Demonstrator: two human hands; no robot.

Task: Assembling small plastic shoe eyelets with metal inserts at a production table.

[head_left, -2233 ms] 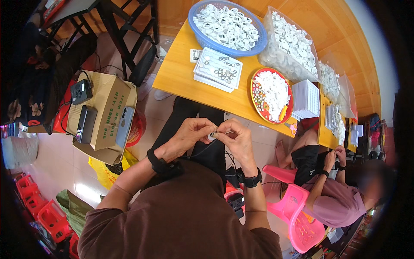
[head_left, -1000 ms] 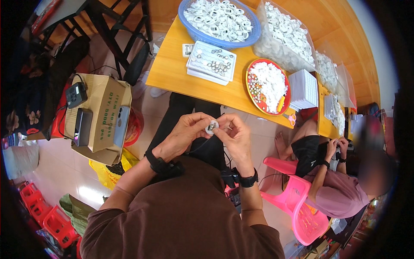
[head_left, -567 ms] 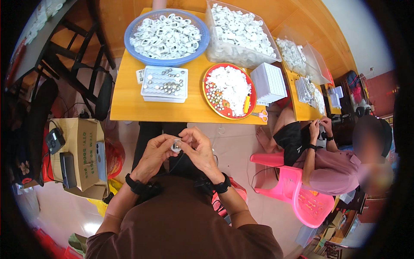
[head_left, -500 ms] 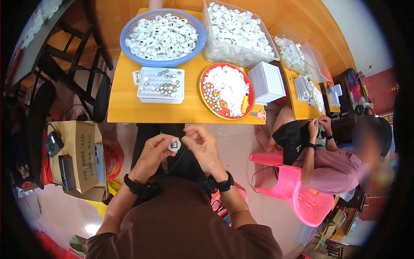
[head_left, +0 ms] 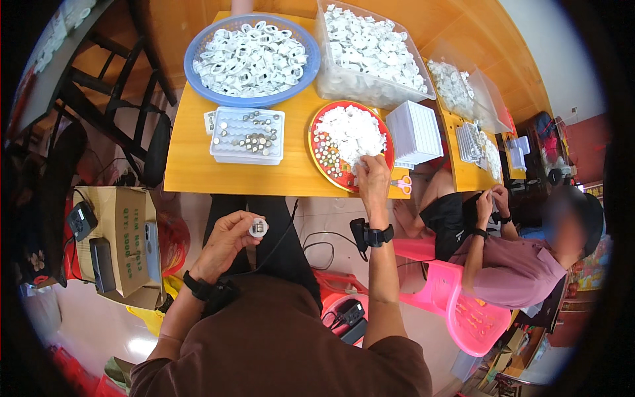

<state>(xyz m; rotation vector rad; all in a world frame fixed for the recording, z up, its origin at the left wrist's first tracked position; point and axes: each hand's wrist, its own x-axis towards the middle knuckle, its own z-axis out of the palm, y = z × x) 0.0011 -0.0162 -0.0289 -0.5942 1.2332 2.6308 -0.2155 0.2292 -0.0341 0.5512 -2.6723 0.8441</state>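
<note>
Pinched between thumb and fingers of my left hand (head_left: 228, 245), over my lap, is a small round white plastic part (head_left: 258, 227) with a metallic, dark-marked face turned up. My right hand (head_left: 374, 180) reaches to the near right side of a round red tray (head_left: 311, 142) with a gold rim. Its fingers are bunched together at the edge of a heap of small white pieces (head_left: 347, 129); what lies between the fingertips is hidden. Small round metallic parts (head_left: 327, 151) lie in the tray's left half.
Behind stand a blue basket (head_left: 192, 63) and a clear bin (head_left: 364, 98), both full of white parts. A white compartment tray (head_left: 245, 156) holds metallic rounds. Stacked white trays (head_left: 415, 132) and pink-handled scissors (head_left: 403, 185) are at right. A person (head_left: 509, 264) works beside a pink chair (head_left: 473, 324).
My right hand has left the space beside my left hand and moved forward and right into the red tray. My left hand keeps the round part, slightly lower and further left.
</note>
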